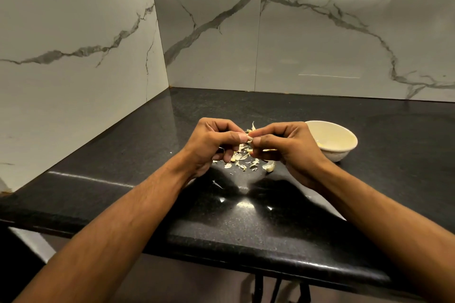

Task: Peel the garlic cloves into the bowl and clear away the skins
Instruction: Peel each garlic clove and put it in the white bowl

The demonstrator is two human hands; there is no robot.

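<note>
Here my forearms reach out over the near edge of the black counter (246, 229), which catches a few bright glints of light. My left hand (211, 145) and right hand (288, 147) meet above it, fingers curled, thumbs and forefingers of both pinching one small clove (249, 137) between them, with a wisp of skin sticking up just behind the fingertips. Under the hands lie loose skins (242, 162), scattered pale flakes on the dark stone, and one stray sliver sits nearer to me, apart from the rest. A bigger piece (268, 167) rests just by my right wrist; whether it is peeled I cannot tell. Beyond my right hand, close beside it, stands the bowl (337, 152), cream-coloured, with something pale yellow showing at its near inner side. Behind everything rise the marble walls (320, 44), meeting in a corner at the left.
</note>
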